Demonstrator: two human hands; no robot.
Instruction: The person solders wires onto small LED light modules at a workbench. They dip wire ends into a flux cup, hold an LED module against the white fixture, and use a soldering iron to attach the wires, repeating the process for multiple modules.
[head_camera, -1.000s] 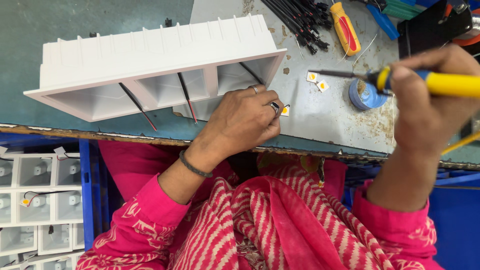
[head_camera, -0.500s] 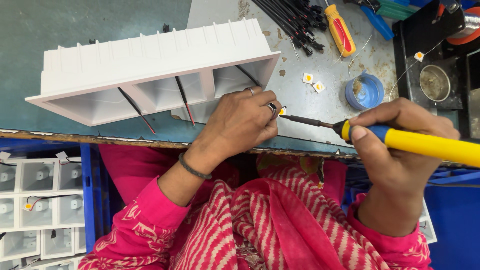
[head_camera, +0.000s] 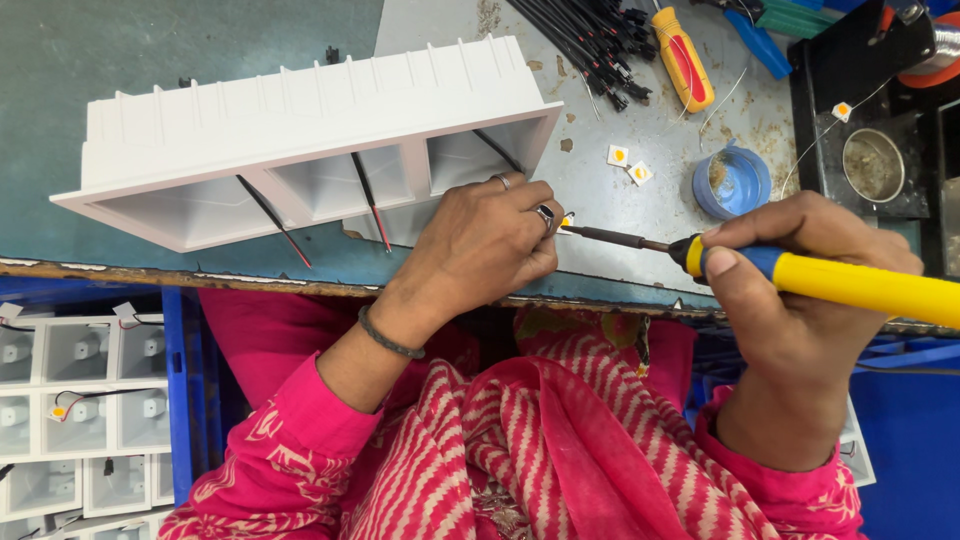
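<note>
Head view: right hand (head_camera: 800, 290) wrapped around the yellow-handled soldering iron (head_camera: 800, 282), shaft lying sideways, tip meeting the small square yellow-centred chip (head_camera: 567, 221) pinched by the left hand (head_camera: 490, 240).

No packages, signs or screens in view. Small white label tags (head_camera: 12, 311) sit on the corners of the white housings (head_camera: 75, 350) stacked at lower left; print illegible.
</note>
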